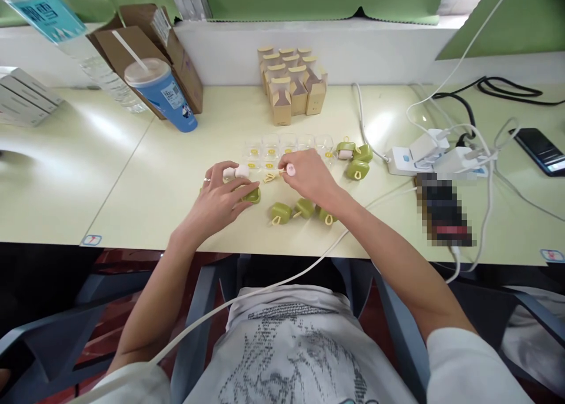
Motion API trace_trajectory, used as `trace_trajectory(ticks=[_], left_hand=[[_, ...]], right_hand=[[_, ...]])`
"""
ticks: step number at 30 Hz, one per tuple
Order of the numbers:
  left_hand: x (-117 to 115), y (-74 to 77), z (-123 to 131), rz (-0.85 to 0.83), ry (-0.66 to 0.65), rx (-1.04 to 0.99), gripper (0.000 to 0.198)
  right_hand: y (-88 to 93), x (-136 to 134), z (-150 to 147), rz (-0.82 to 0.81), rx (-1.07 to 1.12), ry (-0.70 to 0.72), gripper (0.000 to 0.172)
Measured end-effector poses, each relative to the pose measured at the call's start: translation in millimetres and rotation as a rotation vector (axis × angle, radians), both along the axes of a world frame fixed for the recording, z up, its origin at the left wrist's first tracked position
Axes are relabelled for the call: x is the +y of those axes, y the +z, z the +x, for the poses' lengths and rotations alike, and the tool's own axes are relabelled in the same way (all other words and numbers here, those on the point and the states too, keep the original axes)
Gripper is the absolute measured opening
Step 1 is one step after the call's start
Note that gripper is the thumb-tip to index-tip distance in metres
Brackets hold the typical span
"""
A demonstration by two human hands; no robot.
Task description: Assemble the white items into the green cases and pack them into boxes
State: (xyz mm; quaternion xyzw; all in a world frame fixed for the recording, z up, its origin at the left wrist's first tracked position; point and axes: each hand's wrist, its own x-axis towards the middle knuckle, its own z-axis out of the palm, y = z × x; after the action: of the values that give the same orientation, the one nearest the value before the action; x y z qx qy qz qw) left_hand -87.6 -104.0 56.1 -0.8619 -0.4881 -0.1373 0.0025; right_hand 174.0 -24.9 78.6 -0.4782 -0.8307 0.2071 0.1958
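My left hand (216, 201) is closed around a green case (251, 194), its thumb and fingertips on the case's edge. Just above its fingers lie small white pieces (241, 171). My right hand (306, 172) pinches a small pink-and-white piece (290, 169) with a yellow loop near it. A yellow strap (270, 177) is between the hands. Behind them stands a row of clear plastic cups (271, 142) with yellow marks. Green cases with yellow loops (281, 213) lie below my right hand, and more green cases (357, 169) lie to its right.
Open cardboard boxes (281, 101) stand at the back. A blue cup (170, 98), a brown bag (189, 77) and a water bottle (83, 51) are at the back left. On the right are a power strip (399, 160), cables and two phones (541, 148). A white cable crosses the front edge.
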Motion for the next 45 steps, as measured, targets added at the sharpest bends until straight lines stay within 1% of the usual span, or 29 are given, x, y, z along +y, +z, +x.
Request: trace_trajectory(ticks=[2, 4, 6, 8, 10, 12, 14, 16, 18, 19, 21, 23, 24, 25, 27, 30, 32, 34, 36, 39, 42, 45], left_hand=[[1.1, 0.2, -2.9, 0.005, 0.008, -0.009, 0.035], [1.3, 1.9, -6.7, -0.015, -0.001, -0.015, 0.035], [0.5, 5.0, -8.6, -0.026, -0.007, -0.035, 0.036], [-0.5, 9.6, -5.7, 0.006, -0.006, -0.093, 0.037], [-0.9, 15.3, 3.2, 0.072, -0.018, -0.209, 0.037], [0.2, 21.3, 17.3, 0.125, -0.040, -0.351, 0.040], [3.0, 26.4, 33.9, 0.126, -0.082, -0.454, 0.049], [6.3, 29.6, 50.1, 0.087, -0.148, -0.483, 0.056], [8.6, 31.6, 63.5, 0.038, -0.202, -0.456, 0.049], [9.1, 32.6, 68.2, 0.018, -0.212, -0.436, 0.043], [9.2, 35.1, 70.7, -0.010, -0.197, -0.413, 0.033], [10.1, 38.8, 60.1, -0.014, -0.125, -0.429, 0.027], [11.8, 40.8, 49.1, -0.008, -0.059, -0.449, 0.026], [14.8, 42.5, 34.7, -0.005, 0.028, -0.470, 0.029], [25.2, 44.0, -0.1, -0.018, 0.240, -0.498, 0.041], [47.5, 39.0, -46.6, -0.130, 0.492, -0.463, 0.047], [61.1, 32.2, -62.5, -0.219, 0.584, -0.399, 0.047], [69.8, 25.5, -66.8, -0.307, 0.603, -0.337, 0.048], [72.9, 20.3, -66.2, -0.346, 0.608, -0.313, 0.049], [71.7, 16.1, -68.1, -0.336, 0.599, -0.353, 0.048], [71.5, 14.6, -74.7, -0.384, 0.537, -0.405, 0.047], [75.4, 14.2, -79.2, -0.426, 0.519, -0.438, 0.041]], right_hand=[[-2.7, 12.0, -14.8, -0.004, -0.119, 0.042, 0.029], [-7.0, 17.5, -21.1, -0.020, -0.138, 0.081, 0.026], [-9.3, 16.5, -18.7, -0.041, -0.063, 0.089, 0.017], [-7.2, 9.3, -9.4, -0.041, 0.104, 0.033, 0.004], [-1.6, -3.1, 4.0, -0.060, 0.304, -0.033, 0.016], [4.5, -17.7, 17.3, -0.180, 0.448, -0.015, 0.028], [8.2, -30.4, 26.5, -0.332, 0.551, 0.028, 0.044], [8.4, -38.9, 29.5, -0.398, 0.644, 0.020, 0.062], [6.9, -43.3, 27.3, -0.383, 0.701, -0.003, 0.075], [6.5, -44.5, 25.5, -0.371, 0.709, 0.000, 0.077], [7.4, -47.3, 23.4, -0.352, 0.702, 0.020, 0.075], [10.9, -52.1, 27.4, -0.286, 0.683, 0.004, 0.068], [12.8, -55.6, 32.4, -0.229, 0.669, -0.023, 0.063], [14.4, -59.4, 39.3, -0.164, 0.655, -0.053, 0.057], [14.9, -67.1, 57.2, -0.045, 0.634, -0.107, 0.046], [8.2, -74.9, 83.6, 0.037, 0.623, -0.187, 0.031], [1.8, -77.0, 94.0, 0.077, 0.591, -0.229, 0.022], [-3.1, -78.0, 97.3, 0.121, 0.529, -0.230, 0.016], [-5.6, -79.1, 96.3, 0.155, 0.471, -0.207, 0.014], [-7.3, -80.5, 93.3, 0.156, 0.419, -0.177, 0.014], [-9.8, -79.9, 91.0, 0.153, 0.359, -0.162, 0.014], [-13.8, -79.2, 85.2, 0.227, 0.301, -0.120, 0.016]])
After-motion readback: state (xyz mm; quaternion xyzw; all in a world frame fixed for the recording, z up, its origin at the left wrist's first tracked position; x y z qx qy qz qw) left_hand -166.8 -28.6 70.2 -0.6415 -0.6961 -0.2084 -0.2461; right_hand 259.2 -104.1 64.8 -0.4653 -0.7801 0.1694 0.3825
